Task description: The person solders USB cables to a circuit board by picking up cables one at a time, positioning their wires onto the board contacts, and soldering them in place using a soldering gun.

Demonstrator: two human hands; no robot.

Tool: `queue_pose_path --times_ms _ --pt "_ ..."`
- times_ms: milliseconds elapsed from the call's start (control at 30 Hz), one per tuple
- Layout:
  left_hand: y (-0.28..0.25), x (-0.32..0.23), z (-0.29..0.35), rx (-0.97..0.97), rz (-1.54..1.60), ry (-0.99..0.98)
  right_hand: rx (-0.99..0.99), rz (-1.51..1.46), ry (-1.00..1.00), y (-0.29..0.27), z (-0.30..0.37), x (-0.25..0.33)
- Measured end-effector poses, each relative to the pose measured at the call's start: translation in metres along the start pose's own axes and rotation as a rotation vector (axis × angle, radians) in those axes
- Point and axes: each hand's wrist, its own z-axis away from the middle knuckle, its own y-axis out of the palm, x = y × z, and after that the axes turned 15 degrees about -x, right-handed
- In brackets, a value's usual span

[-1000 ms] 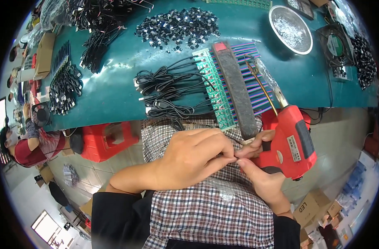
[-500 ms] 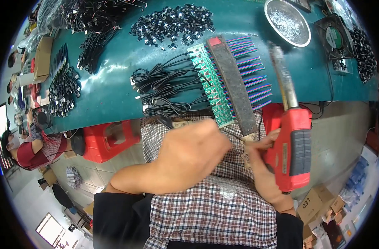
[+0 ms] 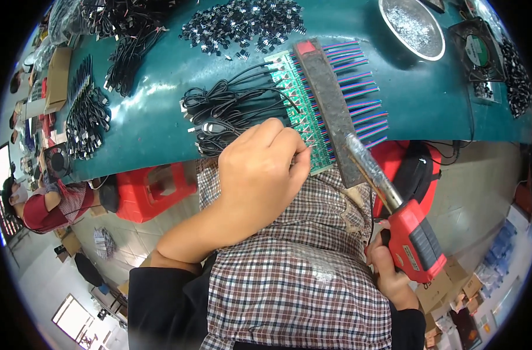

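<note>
My right hand grips a red and black soldering gun, whose long metal tip points up and left, close to the lower part of a dark grey bar. My left hand is closed in a pinch at the lower end of a green circuit board strip; what its fingertips hold is too small to make out. Black cables with plugs run to the strip's left side. Multicoloured flat wires stick out to the right from under the bar.
On the green table lie a heap of small metal connectors, cable bundles and a round metal bowl with silvery bits. A fan stands at right. Red stools are below; another person sits at left.
My left hand has moved up to the strip's lower end. The soldering gun has dropped lower and tilted left, bringing its tip from over the table to beside the bar.
</note>
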Motion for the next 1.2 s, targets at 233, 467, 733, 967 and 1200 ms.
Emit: queue_pose_path --times_ms 233,467,733,967,1200 --pt "0.003 -0.002 -0.001 -0.002 -0.03 0.021 -0.061 -0.011 0.176 0.006 0.004 -0.002" --pt "0.003 -0.004 -0.001 -0.002 -0.045 0.03 -0.076 0.013 0.116 0.011 -0.001 -0.003" --pt "0.005 -0.005 -0.002 -0.048 -0.026 0.026 -0.08 0.02 0.144 0.012 -0.002 0.0" --pt "0.004 -0.005 -0.002 -0.046 -0.029 0.028 -0.033 0.026 0.068 0.005 -0.001 -0.006" --pt "0.005 -0.004 -0.003 -0.038 -0.018 0.027 -0.093 0.036 0.047 0.006 0.002 -0.005"
